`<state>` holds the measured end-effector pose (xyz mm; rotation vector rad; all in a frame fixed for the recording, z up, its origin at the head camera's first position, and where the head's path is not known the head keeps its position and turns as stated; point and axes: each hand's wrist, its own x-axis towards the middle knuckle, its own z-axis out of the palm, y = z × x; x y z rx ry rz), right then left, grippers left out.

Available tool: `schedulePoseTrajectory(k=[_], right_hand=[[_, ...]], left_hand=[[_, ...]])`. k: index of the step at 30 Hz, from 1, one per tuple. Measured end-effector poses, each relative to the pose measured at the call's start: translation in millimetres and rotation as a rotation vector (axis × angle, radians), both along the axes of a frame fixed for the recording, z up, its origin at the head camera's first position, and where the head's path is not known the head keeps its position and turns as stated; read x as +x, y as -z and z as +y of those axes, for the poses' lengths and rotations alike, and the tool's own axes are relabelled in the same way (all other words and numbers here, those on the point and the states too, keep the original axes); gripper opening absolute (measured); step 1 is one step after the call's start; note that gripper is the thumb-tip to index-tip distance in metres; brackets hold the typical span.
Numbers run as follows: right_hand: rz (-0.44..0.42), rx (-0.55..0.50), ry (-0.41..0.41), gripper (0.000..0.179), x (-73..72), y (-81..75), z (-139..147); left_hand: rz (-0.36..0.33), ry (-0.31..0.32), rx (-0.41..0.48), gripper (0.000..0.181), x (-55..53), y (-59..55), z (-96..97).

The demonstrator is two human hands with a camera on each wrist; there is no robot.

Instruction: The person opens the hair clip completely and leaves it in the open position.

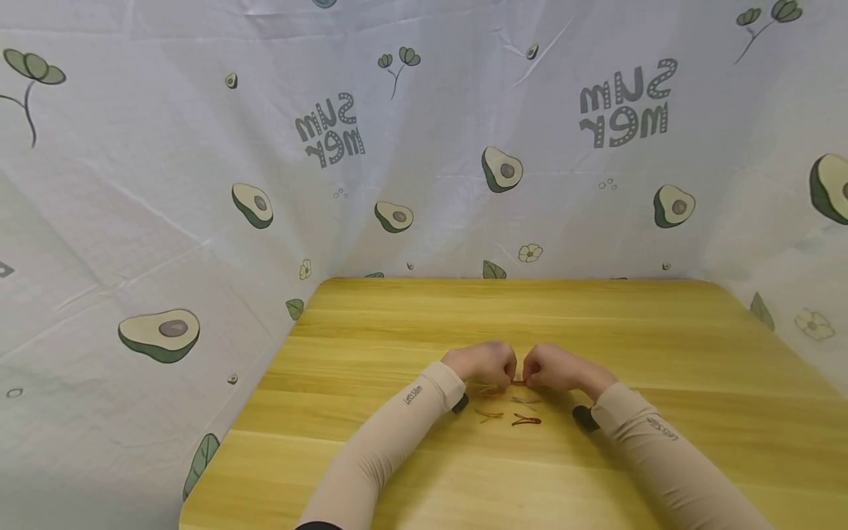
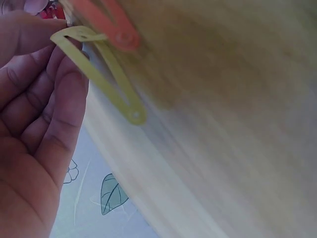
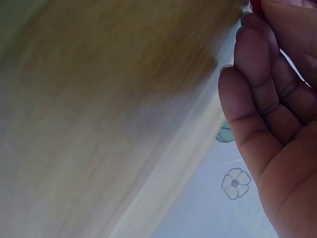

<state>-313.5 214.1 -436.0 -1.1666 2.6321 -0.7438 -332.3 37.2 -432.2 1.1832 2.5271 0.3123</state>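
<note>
My left hand [image 1: 486,362] and right hand [image 1: 555,366] meet over the table, their fingertips pinching a red hair clip [image 1: 520,383] from its two sides. In the left wrist view, part of the red clip shows behind the thumb; in the right wrist view only a sliver appears at the top edge. Beside the left fingers lie an open yellow snap clip [image 2: 94,69] and a coral clip [image 2: 126,37]. Nearer me on the table are a pale pink clip [image 1: 525,400], a yellow-orange clip [image 1: 490,414] and a dark red clip [image 1: 528,420].
The light wooden table [image 1: 371,331] reaches back to a white hanging cloth [image 1: 437,118] printed with avocados. More cloth hangs along the left and right sides. Dark wrist devices [image 1: 584,418] sit under both sleeved wrists, close above the tabletop.
</note>
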Motion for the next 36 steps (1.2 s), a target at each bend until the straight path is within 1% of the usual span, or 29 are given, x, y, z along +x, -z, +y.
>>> schedulePoseTrajectory(k=[1,4,8,11,15,21,24,26,30,36], right_hand=[[-0.014,0.014,0.028,0.013,0.2,0.3,-0.4],[-0.016,0.035,0.066,0.013,0.2,1.6,-0.9],[-0.01,0.046,0.086,0.014,0.3,1.0,-0.7],[-0.027,0.051,0.114,0.013,-0.1,0.5,-0.8],[-0.031,0.039,0.135,0.014,-1.8,1.5,-0.3],[0.003,0.009,0.165,0.015,-1.5,0.8,-1.1],[0.023,-0.006,0.194,0.011,0.2,-1.3,-2.8],[0.032,-0.012,0.216,0.009,1.2,-2.7,-3.7],[0.031,-0.019,0.26,0.008,3.9,-6.8,-5.2],[0.039,-0.037,0.291,0.007,8.1,-7.1,-8.0]], left_hand=[[-0.002,-0.001,0.002,0.031,-0.2,0.6,0.0],[-0.003,-0.006,0.01,0.032,-0.9,1.9,-0.2],[0.004,-0.009,0.017,0.032,-1.8,2.0,-0.5],[0.009,-0.015,0.027,0.033,-2.4,1.6,-1.2],[0.015,-0.025,0.056,0.033,-3.9,2.5,-2.9],[0.049,-0.02,0.097,0.033,-7.7,5.1,-5.2],[0.064,-0.044,0.118,0.029,-9.7,5.8,-5.6],[0.071,-0.074,0.132,0.024,-11.2,6.1,-5.5],[0.065,-0.118,0.168,0.015,-12.3,4.4,-6.1],[0.05,-0.129,0.194,0.014,-9.6,3.3,-8.0]])
